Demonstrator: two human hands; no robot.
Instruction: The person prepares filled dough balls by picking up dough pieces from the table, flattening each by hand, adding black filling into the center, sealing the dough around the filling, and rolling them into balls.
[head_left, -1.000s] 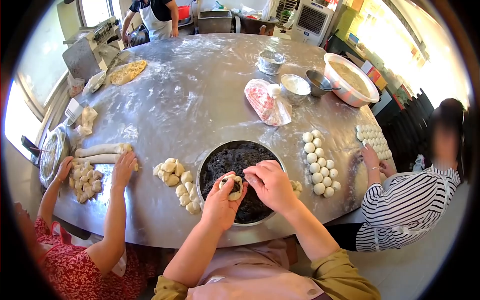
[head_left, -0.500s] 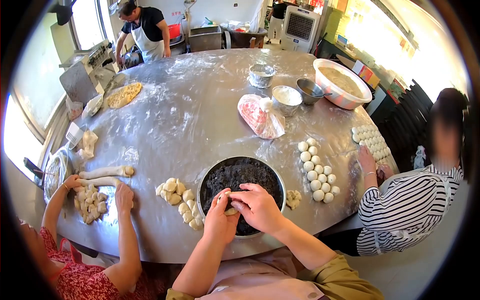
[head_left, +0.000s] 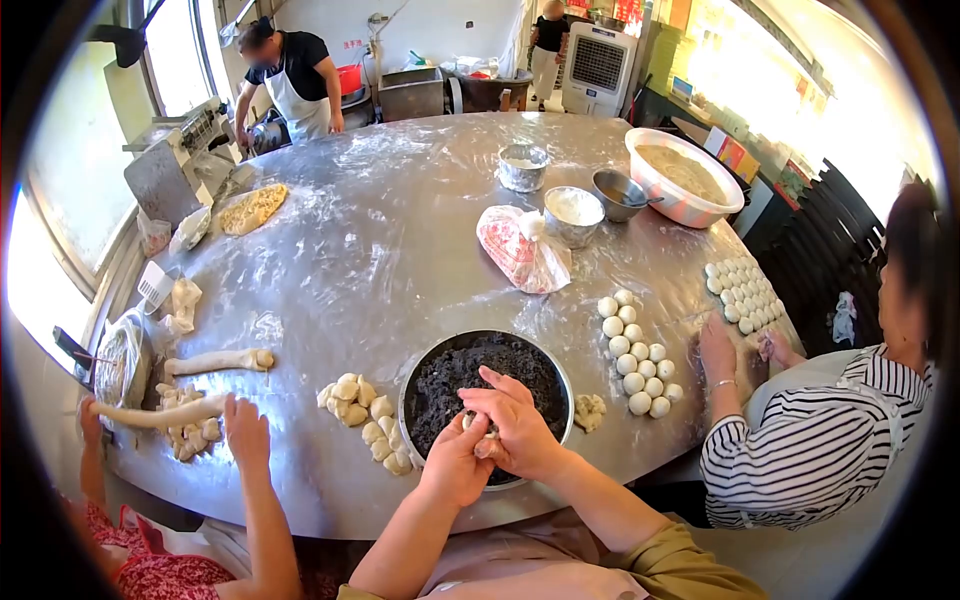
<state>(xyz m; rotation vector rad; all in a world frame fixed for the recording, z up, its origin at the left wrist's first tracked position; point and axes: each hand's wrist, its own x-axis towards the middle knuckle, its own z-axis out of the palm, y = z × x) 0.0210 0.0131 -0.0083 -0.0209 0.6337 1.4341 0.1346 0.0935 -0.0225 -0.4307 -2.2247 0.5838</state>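
Observation:
Both my hands meet over the near part of a round metal pan [head_left: 570,400] of dark crumbly filling [head_left: 440,385]. My left hand [head_left: 455,468] is wrapped round a small piece of dough [head_left: 483,424], mostly hidden by fingers. Pressed against the same dough from the right is my right hand [head_left: 520,430], its fingers curled over the top. Left of the pan lie pale dough pieces [head_left: 347,398], and on its right side a small crumbly dough lump [head_left: 589,411]. Farther right, smooth white dough balls [head_left: 640,372] sit in rows.
At left, a co-worker's hands [head_left: 245,432] hold a dough rope [head_left: 165,413]. A striped-sleeved co-worker [head_left: 800,440] works at right beside small balls [head_left: 745,292]. Beyond are a red-and-white bag [head_left: 515,250], metal bowls [head_left: 574,212] and a large tub [head_left: 685,175]. Another person [head_left: 290,85] stands at the back.
My hands have closed together over the dough, whose dark filling showed earlier. The left co-worker has lifted one dough rope off the table. The view has tilted upward, showing more of the back.

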